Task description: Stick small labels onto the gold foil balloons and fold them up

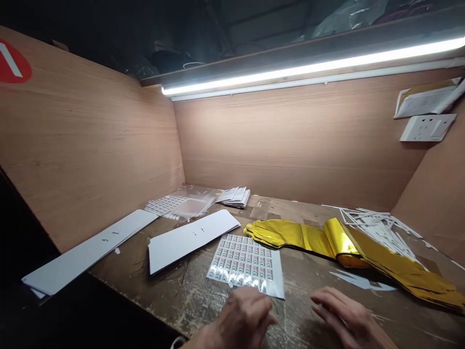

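One left hand touches a sticker sheet slanting down-right.

Sticker sheet: I'm seeing a tight grid of repeated grey, white and red labels.
Gold foil streamers: shiny metallic gold, flaring bright yellow on my feed.
Card panels: plain white, a few dark marks.
Plywood wall: pinkish tan, fine horizontal grain.
Wall sign: red, white bar.
Workbench: dark brown, pale scuffs.

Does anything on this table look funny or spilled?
Yes. The thin white paper strips lie in a jumbled heap on the right, beyond the gold foil, as if spilled. The white boards and the sticker sheet lie much flatter and neater.
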Tool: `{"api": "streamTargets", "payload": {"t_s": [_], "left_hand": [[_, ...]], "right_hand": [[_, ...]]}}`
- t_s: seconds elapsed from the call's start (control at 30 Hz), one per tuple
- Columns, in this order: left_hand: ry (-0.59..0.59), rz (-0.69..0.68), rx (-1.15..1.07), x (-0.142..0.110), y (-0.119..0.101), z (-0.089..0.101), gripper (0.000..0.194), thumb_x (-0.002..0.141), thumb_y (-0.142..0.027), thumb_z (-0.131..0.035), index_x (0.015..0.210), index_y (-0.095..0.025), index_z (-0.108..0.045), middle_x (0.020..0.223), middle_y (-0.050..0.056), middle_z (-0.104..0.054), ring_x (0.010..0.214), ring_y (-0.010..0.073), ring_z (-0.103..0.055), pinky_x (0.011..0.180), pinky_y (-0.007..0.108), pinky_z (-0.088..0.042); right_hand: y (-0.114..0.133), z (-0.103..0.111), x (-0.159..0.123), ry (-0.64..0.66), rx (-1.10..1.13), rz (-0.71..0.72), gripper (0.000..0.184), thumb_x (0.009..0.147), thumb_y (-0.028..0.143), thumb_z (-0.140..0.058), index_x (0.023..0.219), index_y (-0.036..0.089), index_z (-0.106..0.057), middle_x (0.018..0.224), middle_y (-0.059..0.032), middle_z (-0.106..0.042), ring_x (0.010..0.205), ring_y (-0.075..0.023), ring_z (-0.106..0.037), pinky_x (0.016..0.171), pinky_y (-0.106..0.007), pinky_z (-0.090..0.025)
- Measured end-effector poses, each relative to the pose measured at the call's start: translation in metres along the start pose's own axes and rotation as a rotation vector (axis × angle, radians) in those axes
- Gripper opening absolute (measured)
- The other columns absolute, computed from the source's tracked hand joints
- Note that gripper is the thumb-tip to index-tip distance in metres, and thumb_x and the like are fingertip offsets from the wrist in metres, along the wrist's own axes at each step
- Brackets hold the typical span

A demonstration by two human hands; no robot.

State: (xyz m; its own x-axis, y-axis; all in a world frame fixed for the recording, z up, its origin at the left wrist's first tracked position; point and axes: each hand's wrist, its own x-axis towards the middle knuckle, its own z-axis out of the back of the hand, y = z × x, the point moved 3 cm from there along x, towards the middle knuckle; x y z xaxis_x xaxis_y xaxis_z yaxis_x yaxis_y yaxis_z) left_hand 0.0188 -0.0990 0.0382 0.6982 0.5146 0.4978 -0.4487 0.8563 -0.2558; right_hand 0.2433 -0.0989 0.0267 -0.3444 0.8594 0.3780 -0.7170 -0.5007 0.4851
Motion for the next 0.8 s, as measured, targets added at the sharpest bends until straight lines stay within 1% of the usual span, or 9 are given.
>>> {"api": "streamTargets", "payload": {"t_s": [0.03,0.1,0.2,0.37,0.57,0.63,0.7,0.77,0.8], "left_hand": [[0.06,0.051,0.059,0.017,0.009,-0.005,0.018,0.082,-0.021,-0.039,0.068,-0.015,-0.049,0.064,0.004,-0.052,0.063,0.0124,-0.048,0.06,0.025,-0.039],[0.146,0.067,0.15,0.045,0.023,-0.013,0.015,0.082,-0.023,-0.04,0.072,-0.016,-0.047,0.073,0.004,-0.054,0.072,0.0144,-0.048,0.066,0.026,-0.039],[0.263,0.093,0.262,0.066,0.039,-0.022,0.011,0.082,-0.024,-0.04,0.078,-0.017,-0.047,0.086,0.005,-0.053,0.085,0.0165,-0.045,0.076,0.029,-0.038],[0.304,0.204,0.32,0.059,0.064,-0.028,0.014,0.083,-0.027,-0.039,0.082,-0.017,-0.048,0.093,0.006,-0.05,0.093,0.0176,-0.042,0.081,0.031,-0.036],[0.312,0.215,0.305,0.052,0.083,-0.036,0.019,0.084,-0.03,-0.037,0.081,-0.016,-0.048,0.09,0.005,-0.05,0.088,0.0165,-0.043,0.079,0.031,-0.037],[0.291,0.216,0.291,0.053,0.081,-0.033,0.017,0.083,-0.029,-0.038,0.08,-0.016,-0.049,0.089,0.005,-0.05,0.088,0.0167,-0.044,0.079,0.032,-0.037],[0.246,0.203,0.241,0.049,0.069,-0.027,0.015,0.083,-0.026,-0.039,0.078,-0.016,-0.049,0.087,0.006,-0.051,0.086,0.017,-0.045,0.077,0.031,-0.039],[0.188,0.14,0.133,0.035,0.046,-0.022,0.015,0.082,-0.024,-0.039,0.078,-0.016,-0.051,0.083,0.007,-0.053,0.08,0.0167,-0.048,0.072,0.03,-0.042],[0.193,0.061,0.048,0.022,0.03,-0.021,0.014,0.082,-0.023,-0.039,0.079,-0.018,-0.052,0.08,0.006,-0.054,0.076,0.0158,-0.049,0.069,0.029,-0.043]], "right_hand": [[-0.008,-0.001,0.009,0.007,-0.051,0.001,0.017,0.082,0.029,-0.041,0.085,0.026,-0.057,0.086,-0.0042,-0.06,0.076,-0.016,-0.058,0.065,-0.024,-0.048],[-0.02,-0.006,0.026,0.017,-0.115,0.029,0.02,0.083,0.027,-0.037,0.085,0.024,-0.057,0.088,-0.0048,-0.058,0.078,-0.0156,-0.056,0.068,-0.025,-0.047],[-0.03,-0.017,0.044,0.022,-0.177,0.075,0.021,0.084,0.024,-0.036,0.083,0.021,-0.057,0.087,-0.0059,-0.057,0.079,-0.0165,-0.054,0.07,-0.029,-0.045],[-0.043,-0.035,0.048,-0.036,-0.284,0.139,0.019,0.083,0.021,-0.038,0.081,0.019,-0.057,0.085,-0.007,-0.057,0.078,-0.0179,-0.05,0.069,-0.033,-0.042],[-0.05,-0.038,0.041,-0.082,-0.34,0.173,0.016,0.082,0.022,-0.041,0.086,0.019,-0.057,0.091,-0.0067,-0.057,0.084,-0.0184,-0.049,0.073,-0.033,-0.039],[-0.05,-0.037,0.041,-0.103,-0.353,0.152,0.018,0.082,0.025,-0.041,0.087,0.019,-0.057,0.09,-0.0069,-0.057,0.084,-0.0183,-0.049,0.074,-0.033,-0.04],[-0.051,-0.036,0.041,-0.114,-0.369,0.124,0.019,0.082,0.028,-0.041,0.088,0.019,-0.057,0.09,-0.0071,-0.057,0.084,-0.0184,-0.049,0.073,-0.032,-0.04],[-0.052,-0.037,0.041,-0.11,-0.386,0.102,0.02,0.082,0.029,-0.041,0.088,0.019,-0.058,0.091,-0.0071,-0.057,0.084,-0.0184,-0.05,0.073,-0.032,-0.04],[-0.052,-0.037,0.041,-0.106,-0.394,0.093,0.02,0.082,0.029,-0.041,0.088,0.019,-0.058,0.092,-0.007,-0.057,0.084,-0.0184,-0.05,0.073,-0.032,-0.04]]}}
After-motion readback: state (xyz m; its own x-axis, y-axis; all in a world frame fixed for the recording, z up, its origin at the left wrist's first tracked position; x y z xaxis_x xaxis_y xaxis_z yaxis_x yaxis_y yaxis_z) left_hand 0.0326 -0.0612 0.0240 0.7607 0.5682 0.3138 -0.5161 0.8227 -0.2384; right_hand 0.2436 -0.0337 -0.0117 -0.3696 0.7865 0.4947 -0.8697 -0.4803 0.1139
